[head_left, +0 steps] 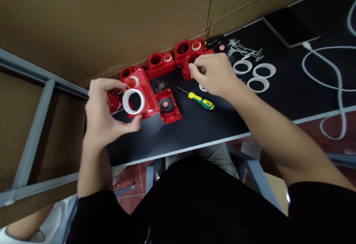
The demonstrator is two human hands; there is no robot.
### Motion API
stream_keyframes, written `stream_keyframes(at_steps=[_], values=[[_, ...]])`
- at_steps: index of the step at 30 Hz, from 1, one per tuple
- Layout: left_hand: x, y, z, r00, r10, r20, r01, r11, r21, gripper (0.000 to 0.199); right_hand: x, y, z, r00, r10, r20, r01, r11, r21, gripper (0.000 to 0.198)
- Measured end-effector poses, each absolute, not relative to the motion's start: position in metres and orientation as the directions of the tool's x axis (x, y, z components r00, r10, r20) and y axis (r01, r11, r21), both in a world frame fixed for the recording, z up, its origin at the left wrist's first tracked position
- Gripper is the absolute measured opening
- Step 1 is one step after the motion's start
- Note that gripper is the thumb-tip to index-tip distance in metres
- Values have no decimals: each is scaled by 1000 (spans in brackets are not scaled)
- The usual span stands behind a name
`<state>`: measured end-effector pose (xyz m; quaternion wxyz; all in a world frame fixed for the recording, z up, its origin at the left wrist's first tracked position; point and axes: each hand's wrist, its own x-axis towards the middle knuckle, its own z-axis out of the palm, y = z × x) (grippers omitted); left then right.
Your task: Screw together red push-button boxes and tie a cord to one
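I am judging fitting step underway: left hand gripping red housing with white ring, centre-left; right hand pinching small part, unidentifiable, upper centre. Next move calling for aligning.

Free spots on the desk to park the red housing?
Bare strip along the desk's front edge, below the screwdriver. Also open between the white rings and the white cable. Crowded along the cardboard wall, around both hands.

Screwdriver right of open housing; three rings farther right; phone behind
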<state>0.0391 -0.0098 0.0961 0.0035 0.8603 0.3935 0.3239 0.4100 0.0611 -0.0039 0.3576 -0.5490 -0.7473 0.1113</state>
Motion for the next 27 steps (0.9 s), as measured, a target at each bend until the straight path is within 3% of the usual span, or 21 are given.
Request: stream_keyframes(at_steps=[3, 10, 15, 22, 27], values=[[71, -6, 80, 597, 547, 586, 592, -794, 139, 79, 409, 63, -8, -141, 886, 442, 742, 390, -546, 51], [75, 7, 25, 530, 685, 500, 615, -717, 329, 85, 410, 59, -6, -184, 899, 397, 769, 384, -511, 46], [78, 7, 12, 516, 630, 580, 557, -761, 331, 83, 409, 48, -1, -232, 898, 373, 802, 394, -449, 43], [82, 6, 2, 557, 626, 546, 550, -771, 322, 79, 413, 38, 18, -304, 905, 298, 804, 411, -430, 38], [80, 9, -2, 575, 653, 493, 578, -751, 321, 88, 418, 39, 21, -310, 910, 276, 816, 403, -414, 37]])
